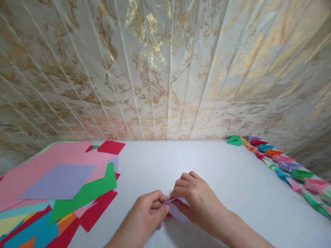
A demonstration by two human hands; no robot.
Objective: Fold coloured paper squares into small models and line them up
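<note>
A small folded piece of lilac paper (178, 214) is held between my two hands near the front middle of the white table. My left hand (148, 213) pinches its left end between thumb and fingers. From the right, my right hand (192, 198) grips its upper right part, with the fingers curled over the edge. The paper's upper edge shows as a thin folded strip between the hands. Part of the lilac piece is hidden behind my fingers.
Loose coloured paper sheets, among them a pink sheet (64, 155), a lilac sheet (59, 181) and a green sheet (88, 193), overlap at the left. Several folded paper figures (287, 167) line the right edge. A patterned gold-and-white curtain (160, 75) hangs behind the white table (155, 162).
</note>
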